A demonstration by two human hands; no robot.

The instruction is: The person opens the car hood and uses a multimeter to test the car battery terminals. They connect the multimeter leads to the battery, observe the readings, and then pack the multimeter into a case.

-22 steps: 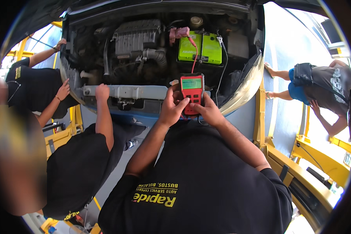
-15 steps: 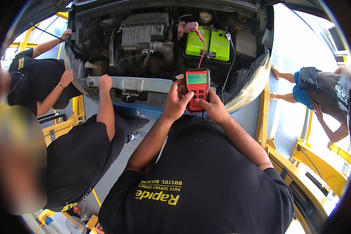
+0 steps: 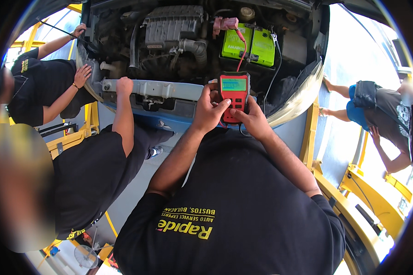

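My left hand (image 3: 208,111) and my right hand (image 3: 251,120) both hold a red handheld battery tester (image 3: 234,94) with a green screen, over the front edge of an open engine bay. My left thumb rests on its face below the screen. A red lead (image 3: 242,46) runs from the tester up to a green car battery (image 3: 248,43) at the back of the bay. A black lead (image 3: 275,68) curves down on the battery's right side.
A grey engine cover (image 3: 172,23) sits left of the battery. A co-worker's hand (image 3: 124,86) rests on the car's front crossmember (image 3: 170,89); another person (image 3: 41,85) leans on the left fender. A third person (image 3: 381,114) stands at the right by yellow lift arms (image 3: 348,197).
The view has shifted slightly, so the car sits a little more to the right and higher. Both hands stay on the tester with the same grip.
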